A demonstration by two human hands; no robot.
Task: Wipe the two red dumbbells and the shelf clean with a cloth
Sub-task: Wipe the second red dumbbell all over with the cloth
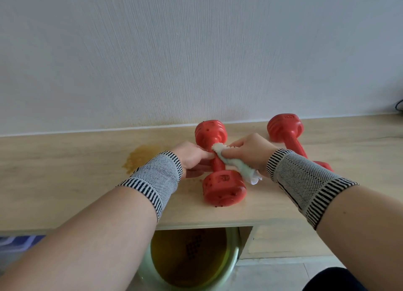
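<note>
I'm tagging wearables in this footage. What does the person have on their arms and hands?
Both hands are bare: the left hand and the right hand wear no gloves or rings that show. Each wrist carries a knitted band, the left wristband and the right wristband: grey-and-white fine weave, with black-and-white striped edges. The forearms are uncovered.

Dumbbells: two, red, near one (220, 168), far one (287, 135). Cloth (242, 168): one, white. Hands: two, left (194, 157), right (250, 153). Wristbands: two, striped knit, one per wrist, left (157, 179), right (303, 181). Shelf (65, 170): one, pale wood. Stain (135, 159): one, brownish patch on shelf. Basin (235, 258): one, green, below shelf edge, amber liquid inside.
</note>
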